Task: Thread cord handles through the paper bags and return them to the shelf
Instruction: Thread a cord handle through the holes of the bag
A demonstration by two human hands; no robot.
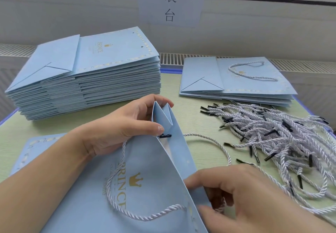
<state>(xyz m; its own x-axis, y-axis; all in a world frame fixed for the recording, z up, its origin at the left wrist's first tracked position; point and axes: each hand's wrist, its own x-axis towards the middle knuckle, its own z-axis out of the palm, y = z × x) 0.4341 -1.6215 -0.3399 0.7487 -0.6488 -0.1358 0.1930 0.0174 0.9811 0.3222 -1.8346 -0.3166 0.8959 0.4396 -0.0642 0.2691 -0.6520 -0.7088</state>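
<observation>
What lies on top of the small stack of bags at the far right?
A white cord handle loops across the top bag of the small stack. Whether the bags beneath have handles is hidden.

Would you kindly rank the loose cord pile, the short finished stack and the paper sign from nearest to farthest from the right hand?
From the right hand:
1. Loose cord pile, just beyond it, to the right.
2. Short finished stack, farther back on the right.
3. Paper sign, on the back wall.

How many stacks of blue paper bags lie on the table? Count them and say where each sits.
2: a tall stack at the far left, and a short stack at the far right with a cord handle on top. A separate bag is held in front; more may lie outside the view.
</observation>
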